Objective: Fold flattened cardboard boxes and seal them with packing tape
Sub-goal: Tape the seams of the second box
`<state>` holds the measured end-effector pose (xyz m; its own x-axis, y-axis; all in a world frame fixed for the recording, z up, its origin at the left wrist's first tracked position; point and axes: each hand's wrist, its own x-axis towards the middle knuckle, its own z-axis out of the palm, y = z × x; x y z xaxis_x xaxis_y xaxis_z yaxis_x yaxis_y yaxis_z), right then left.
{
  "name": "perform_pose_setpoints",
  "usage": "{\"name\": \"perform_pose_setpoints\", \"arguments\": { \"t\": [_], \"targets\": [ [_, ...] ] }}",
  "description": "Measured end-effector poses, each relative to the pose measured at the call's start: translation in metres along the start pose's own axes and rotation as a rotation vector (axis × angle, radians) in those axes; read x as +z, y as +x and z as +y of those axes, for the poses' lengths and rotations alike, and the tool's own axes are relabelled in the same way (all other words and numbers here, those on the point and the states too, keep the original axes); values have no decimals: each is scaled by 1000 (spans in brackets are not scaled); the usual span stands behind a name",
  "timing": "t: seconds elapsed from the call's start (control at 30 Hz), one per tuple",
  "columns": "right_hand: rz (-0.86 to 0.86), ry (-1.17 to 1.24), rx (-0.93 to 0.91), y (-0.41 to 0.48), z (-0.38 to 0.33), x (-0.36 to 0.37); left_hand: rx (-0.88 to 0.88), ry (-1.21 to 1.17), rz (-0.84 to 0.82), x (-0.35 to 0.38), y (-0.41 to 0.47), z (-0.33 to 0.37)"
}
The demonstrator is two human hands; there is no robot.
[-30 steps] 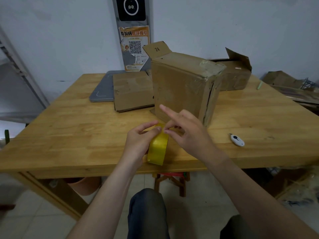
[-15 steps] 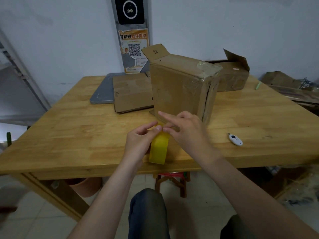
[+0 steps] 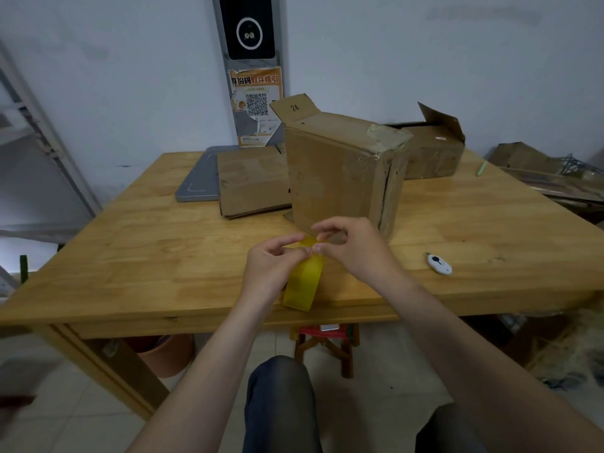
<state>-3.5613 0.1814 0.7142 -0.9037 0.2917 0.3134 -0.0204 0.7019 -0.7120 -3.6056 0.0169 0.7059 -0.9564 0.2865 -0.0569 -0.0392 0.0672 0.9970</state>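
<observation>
Where the near edge of a wooden table [image 3: 147, 256] meets the viewer's knees, a person's left hand [image 3: 271, 266] holds a yellow tape roll [image 3: 302, 282] upright on its edge, with the fingers curled around its left side and the thumb at its top. The right hand [image 3: 353, 246] comes in from the right, and its curled thumb and fingertips pinch at the roll's upper rim, touching the left thumb. It is not clear whether they have caught a loose end of tape, or whether the roll rests on the table. A small white cutter [image 3: 439, 263] lies on the wood to the right, well apart from the hands. Just beyond the hands stands a tall cardboard box [image 3: 336, 178] with wrinkled tape on its top right corner, a gaping seam down its right side and a flap marked 24 at the far left. A flattened box [image 3: 251, 184] lies to its left, partly on top of a grey board [image 3: 196, 178]. An open box [image 3: 431, 152] sits behind on the right, partly hidden by the tall one. A poster with a QR code [image 3: 256, 109] hangs on the far wall. Under the table, a stool [image 3: 323, 341] is partly hidden by the tabletop.
</observation>
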Motion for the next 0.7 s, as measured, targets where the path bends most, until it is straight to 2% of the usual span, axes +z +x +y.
{"name": "perform_pose_setpoints", "arguments": {
  "t": [0.17,0.27,0.37,0.47,0.57,0.7],
  "targets": [
    [-37,44,47,-2,-2,-4,78,102,-19,-5,-9,7],
    [-83,-53,27,-5,-17,-1,156,277,29,-19,-10,7],
    [-118,-146,-20,-9,-33,4,247,554,122,-39,-8,10],
    [-152,-300,-65,-9,-43,6,252,798,201,-64,1,12],
    [-176,-449,-117,-6,-45,7,265,902,254,-87,13,2],
    [-233,-536,-69,0,-39,13,307,1074,266,-111,30,-20]
  ]
}}
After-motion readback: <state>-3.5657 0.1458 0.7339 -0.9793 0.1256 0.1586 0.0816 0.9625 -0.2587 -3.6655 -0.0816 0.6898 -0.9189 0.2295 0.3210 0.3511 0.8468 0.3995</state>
